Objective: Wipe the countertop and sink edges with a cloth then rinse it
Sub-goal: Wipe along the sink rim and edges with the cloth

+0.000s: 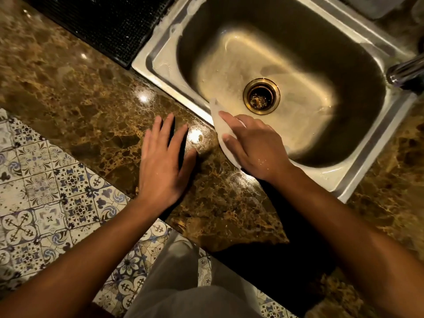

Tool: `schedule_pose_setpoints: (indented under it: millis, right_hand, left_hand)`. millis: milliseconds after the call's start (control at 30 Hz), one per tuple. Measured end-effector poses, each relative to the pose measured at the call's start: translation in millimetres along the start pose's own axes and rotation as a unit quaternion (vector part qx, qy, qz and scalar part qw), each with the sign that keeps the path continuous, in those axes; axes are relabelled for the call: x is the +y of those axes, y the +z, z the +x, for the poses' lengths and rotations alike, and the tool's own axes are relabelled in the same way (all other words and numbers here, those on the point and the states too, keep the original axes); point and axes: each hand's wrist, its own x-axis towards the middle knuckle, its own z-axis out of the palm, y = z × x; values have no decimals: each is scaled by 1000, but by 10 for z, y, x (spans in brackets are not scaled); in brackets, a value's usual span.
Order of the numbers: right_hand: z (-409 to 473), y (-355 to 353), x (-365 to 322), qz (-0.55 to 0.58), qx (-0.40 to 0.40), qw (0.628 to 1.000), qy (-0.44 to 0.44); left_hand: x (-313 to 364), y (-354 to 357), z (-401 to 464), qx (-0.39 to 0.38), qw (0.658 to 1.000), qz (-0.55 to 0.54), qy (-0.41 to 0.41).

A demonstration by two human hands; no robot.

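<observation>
A white cloth (220, 127) lies over the near edge of the steel sink (160, 72), partly hidden under my right hand (254, 148), which presses down on it with fingers closed over it. My left hand (165, 161) rests flat on the brown marble countertop (80, 95) just left of the cloth, fingers spread, holding nothing. The countertop near both hands looks wet and shiny. The sink basin is bare, with a brass drain (261, 96) in the middle.
A black ribbed mat (110, 21) lies on the counter left of the sink. The chrome faucet (406, 70) juts in at the right edge. Patterned floor tiles (46, 191) show below the counter's front edge.
</observation>
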Motion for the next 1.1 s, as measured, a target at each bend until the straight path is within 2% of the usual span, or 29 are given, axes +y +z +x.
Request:
schedule_pose_setpoints:
  millis: [133, 200, 333, 467, 633, 900, 1100]
  right_hand:
    - [301, 69, -194, 2, 10, 1000, 12]
    - [461, 81, -296, 4, 23, 1000, 12]
    - [761, 75, -443, 1, -27, 999, 25]
    - [789, 49, -492, -1, -25, 999, 28]
    - [297, 52, -242, 1, 7, 1000, 15]
    - [-890, -174, 549, -13, -53, 998, 16]
    - [-896, -165, 518, -23, -59, 997, 43]
  left_hand:
    - [-261, -147, 41, 32, 998, 37, -27]
    - [-353, -146, 97, 24, 998, 40, -38]
    - [-388, -60, 111, 20, 996, 80, -37]
    - [-348, -39, 113, 33, 994, 94, -48]
    - [-336, -33, 113, 35, 994, 86, -52]
    - [-360, -55, 108, 38, 996, 67, -44]
    - [-390, -61, 111, 38, 997, 61, -37]
